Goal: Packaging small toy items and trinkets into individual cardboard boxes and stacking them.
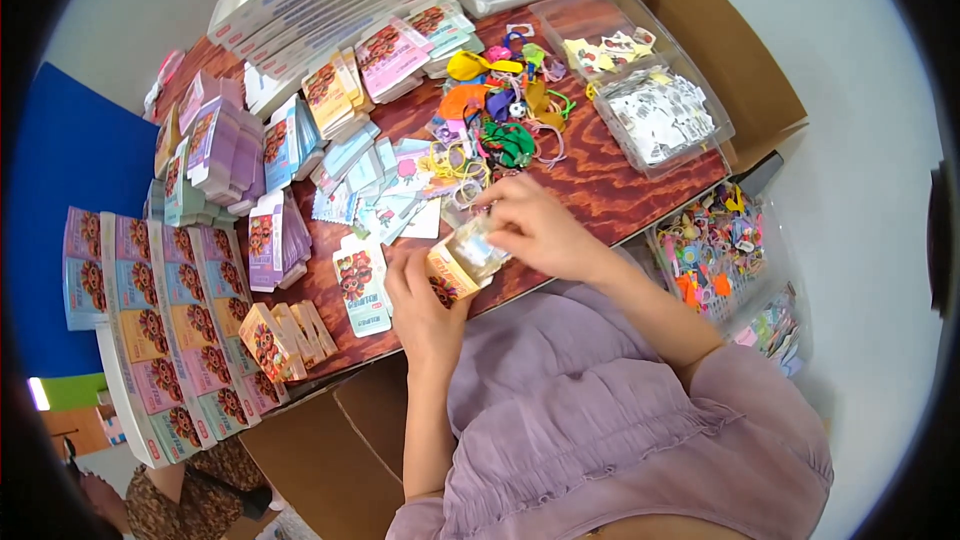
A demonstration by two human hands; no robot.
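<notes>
The small orange box (453, 274) is sitting in the person's hands above the near table edge, its open end tilting toward the right. The left hand (425, 305) is grasping it, fingers along one side and thumb beneath. The right hand (535, 232) is working at the open end, its fingers bending over a clear packet (478, 244) that is showing there; whether they are pinching or only pressing it, I cannot tell.

Risks, in my judgement: the packet could be creasing or snagging on the flaps if it is meeting them at an angle; the thin card walls could be buckling if the left grip is tightening; the box could be dropping past the edge, since it is sitting close to it.

Just left, a pale green flat carton (362, 285) is lying on the table (630, 202). Beyond, loose cards (370, 202) are overlapping near a heap of colourful trinkets (505, 115); trailing cords could be tangling there. Four orange boxes (283, 342) are standing near the left edge, where a sleeve could be knocking them. Farther right, a clear tray (722, 130) is holding paper pieces.
</notes>
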